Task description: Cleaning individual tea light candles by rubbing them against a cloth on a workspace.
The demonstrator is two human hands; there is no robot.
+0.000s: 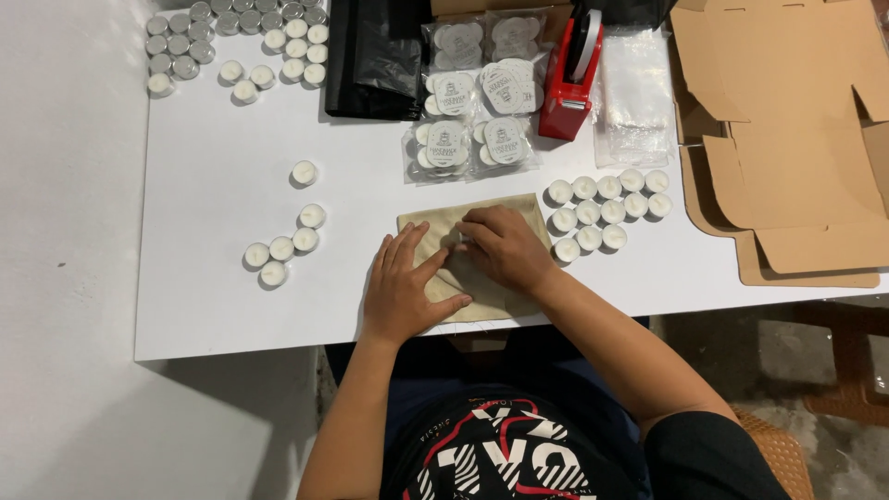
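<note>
A beige cloth pouch (519,211) lies flat on the white table (213,306) near its front edge. My left hand (405,287) rests flat on the pouch's left part, fingers spread. My right hand (505,248) presses on the middle of the pouch, fingers curled down, with a small white tealight barely showing under the fingertips. Several white tealight candles (607,211) sit in rows just right of the pouch. A few more tealights (282,245) lie to the left.
At the back stand a red tape dispenser (571,79), clear packets of labelled candles (477,116), black plastic bags (370,60) and clear bags (634,93). More tealights (236,42) cluster at the back left. Flattened cardboard boxes (787,139) lie on the right.
</note>
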